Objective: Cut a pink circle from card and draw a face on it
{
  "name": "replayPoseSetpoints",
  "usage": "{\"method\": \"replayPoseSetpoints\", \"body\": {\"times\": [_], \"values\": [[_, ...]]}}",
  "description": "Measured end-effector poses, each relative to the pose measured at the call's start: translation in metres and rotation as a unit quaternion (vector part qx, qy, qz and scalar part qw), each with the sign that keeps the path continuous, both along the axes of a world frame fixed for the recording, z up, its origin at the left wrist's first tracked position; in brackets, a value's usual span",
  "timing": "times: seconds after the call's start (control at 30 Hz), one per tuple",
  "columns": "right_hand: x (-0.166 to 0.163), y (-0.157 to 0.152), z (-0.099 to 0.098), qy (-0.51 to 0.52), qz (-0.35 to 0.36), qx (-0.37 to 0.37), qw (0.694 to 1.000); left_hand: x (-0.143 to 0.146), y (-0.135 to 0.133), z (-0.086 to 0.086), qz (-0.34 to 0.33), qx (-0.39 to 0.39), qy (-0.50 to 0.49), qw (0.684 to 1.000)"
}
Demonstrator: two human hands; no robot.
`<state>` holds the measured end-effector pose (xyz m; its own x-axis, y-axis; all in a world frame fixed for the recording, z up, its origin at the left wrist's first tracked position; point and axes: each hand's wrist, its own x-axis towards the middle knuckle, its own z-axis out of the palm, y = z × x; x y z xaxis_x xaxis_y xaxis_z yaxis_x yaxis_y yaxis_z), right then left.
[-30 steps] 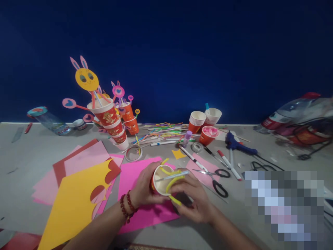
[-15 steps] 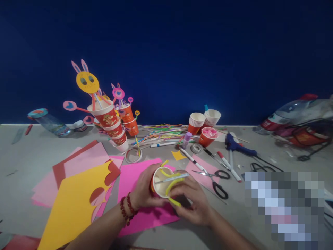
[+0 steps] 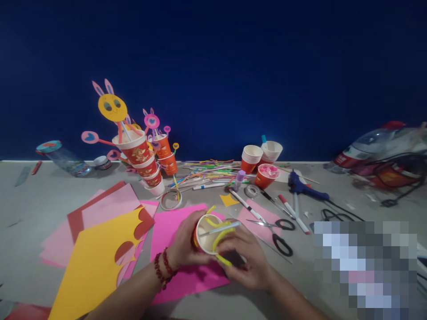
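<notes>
Cup (image 3: pixel 204 235) is at lower centre of the frame, in my hands, over the magenta sheet (image 3: pixel 183 286), mouth tipped toward me so I see the pale inside. My left hand (image 3: pixel 185 240) is wrapped round its left side, fingers behind, thumb along the near side; bead bracelets (image 3: pixel 163 269) on that wrist. My right hand (image 3: pixel 248 258) is at the lower right of the rim, thumb and fingers pinching the lowest yellow strip (image 3: pixel 223 259). More yellow strips curl at the rim. A pale stick (image 3: pixel 220 229) lies slanted across the mouth, its right end by my right fingers.

Right of the hand: scissors (image 3: pixel 283 244), blades apart, partly over a pale pink sheet (image 3: pixel 247 215). Blue glue gun (image 3: pixel 308 191) further out, right of centre. Above the cup: tape roll (image 3: pixel 252 191), purple-capped glue stick (image 3: pixel 239 178), then a loose pile of coloured stems (image 3: pixel 208 171) along the back of the bench (image 3: pixel 30 213). Red cup with pink bits (image 3: pixel 267 175) sits in front of the plain stacked cups (image 3: pixel 251 158).

Left side: yellow sheet (image 3: pixel 90 262) with scalloped cut-outs on top of pink and red ones. Upper left: leaning stack of red cups (image 3: pixel 138 153) with a yellow rabbit face (image 3: pixel 112 108) on top.
</notes>
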<state>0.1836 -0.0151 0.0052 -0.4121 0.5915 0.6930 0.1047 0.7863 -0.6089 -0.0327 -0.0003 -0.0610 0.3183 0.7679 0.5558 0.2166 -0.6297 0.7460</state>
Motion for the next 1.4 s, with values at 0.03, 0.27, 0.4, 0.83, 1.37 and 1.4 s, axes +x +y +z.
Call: {"method": "replayPoseSetpoints", "body": {"times": [0.03,0.27,0.4,0.83,1.37,1.4], "values": [[0.000,0.000,0.000,-0.001,-0.002,0.002,1.000,0.000,0.000,0.001,0.001,-0.002,0.000,1.000],[0.000,-0.001,0.001,-0.013,-0.012,0.019,1.000,-0.001,0.000,0.003,0.024,0.033,0.023,0.999],[0.000,-0.001,-0.002,-0.016,-0.021,0.018,0.999,-0.002,0.000,0.003,0.031,0.041,0.025,0.998],[0.000,0.001,-0.006,-0.012,-0.046,0.036,0.998,0.001,0.002,0.015,0.048,0.106,0.029,0.993],[0.001,0.002,-0.005,-0.040,-0.066,0.034,0.996,0.002,0.003,0.015,0.040,0.078,0.015,0.996],[0.001,0.002,-0.005,-0.040,-0.065,0.033,0.997,0.002,0.003,0.015,0.041,0.079,0.020,0.996]]}}
